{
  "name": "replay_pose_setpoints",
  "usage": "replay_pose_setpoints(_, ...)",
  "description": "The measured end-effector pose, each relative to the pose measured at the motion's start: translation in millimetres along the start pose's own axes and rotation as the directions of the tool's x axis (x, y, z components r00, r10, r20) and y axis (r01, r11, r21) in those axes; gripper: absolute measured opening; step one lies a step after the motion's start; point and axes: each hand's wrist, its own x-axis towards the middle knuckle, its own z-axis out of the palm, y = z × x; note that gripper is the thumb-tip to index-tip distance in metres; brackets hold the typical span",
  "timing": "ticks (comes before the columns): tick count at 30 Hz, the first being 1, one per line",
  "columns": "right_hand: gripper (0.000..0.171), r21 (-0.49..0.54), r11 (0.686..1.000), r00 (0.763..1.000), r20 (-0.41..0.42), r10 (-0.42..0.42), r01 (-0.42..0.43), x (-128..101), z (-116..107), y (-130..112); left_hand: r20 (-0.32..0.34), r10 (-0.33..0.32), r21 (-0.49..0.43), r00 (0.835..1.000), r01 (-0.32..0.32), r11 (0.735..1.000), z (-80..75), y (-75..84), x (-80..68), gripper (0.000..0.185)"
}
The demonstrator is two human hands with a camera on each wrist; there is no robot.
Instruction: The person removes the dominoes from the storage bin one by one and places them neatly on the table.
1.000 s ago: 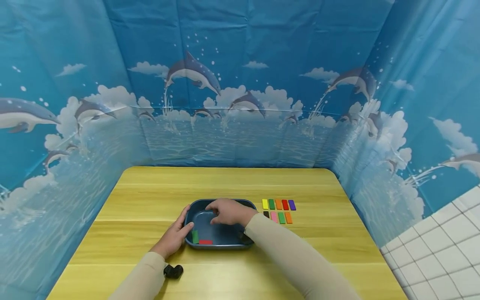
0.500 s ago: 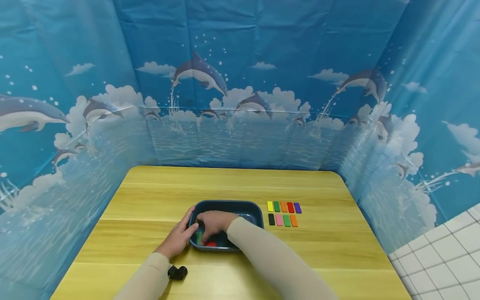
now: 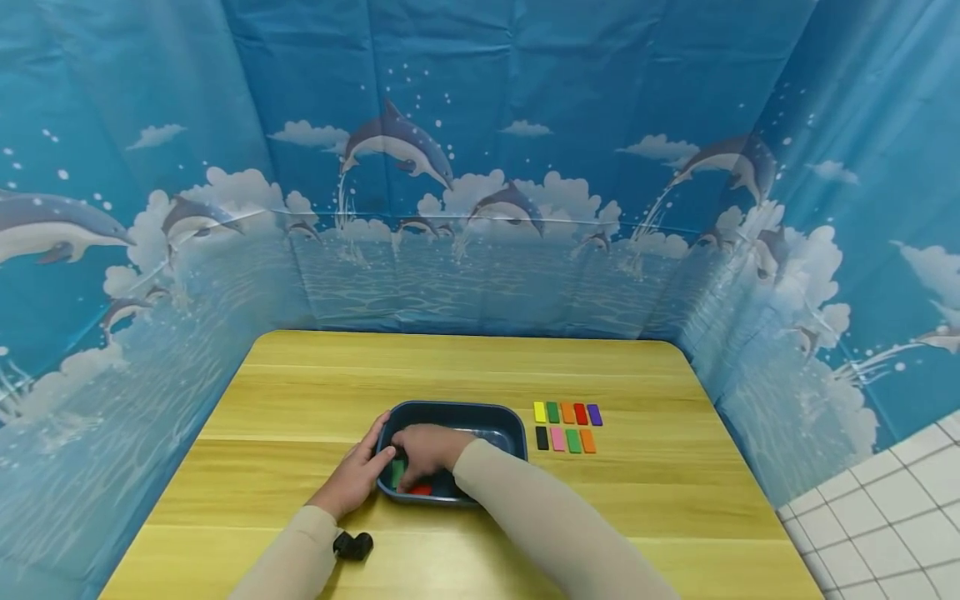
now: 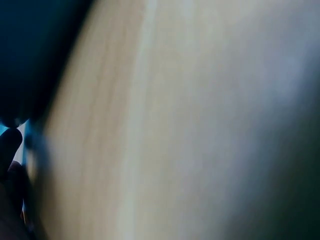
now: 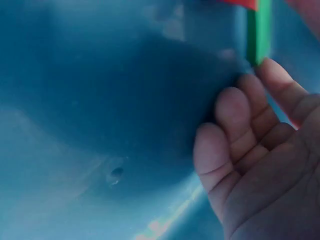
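Note:
A dark blue tray (image 3: 457, 408) stands on the table, slightly left of its middle. My left hand (image 3: 352, 477) holds its left side, thumb on the rim and fingers along the outer wall. Inside the tray, my right hand (image 3: 427, 454) reaches down into the near left corner. There its fingers pinch a small flat green block (image 3: 397, 473); the right wrist view shows a fingertip against the end of that green block (image 5: 258, 35). A red block (image 3: 422, 489) lies beside it, partly hidden by the hand. The left wrist view is blurred, mostly wood.
Right of the tray, several flat coloured blocks lie in two rows, among them a yellow block (image 3: 540, 412), a purple block (image 3: 595, 415) and a black block (image 3: 542, 438). The wooden table (image 3: 465, 362) is enclosed by a dolphin-printed curtain (image 3: 450, 275).
My right hand has moved from the tray's middle down to the green and red blocks in the near left corner. The left hand stays at the rim. The head view has shifted slightly.

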Motion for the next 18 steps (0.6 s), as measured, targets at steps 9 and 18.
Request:
replay_pose_setpoints(9, 0.045, 0.021, 0.999, 0.999, -0.035, 0.027, -0.026, -2, 5, 4, 0.018, 0.003, -0.018, 1.000, -0.003, 1.000, 1.6, -2.1, 2.4, 0.068)
replay_pose_setpoints(18, 0.041, 0.053, 0.996, 0.996, -0.057, 0.069, -0.066, -4, 2, 18, 0.021, -0.010, -0.026, 1.000, 0.011, 1.000, 1.6, -1.4, 1.6, 0.066)
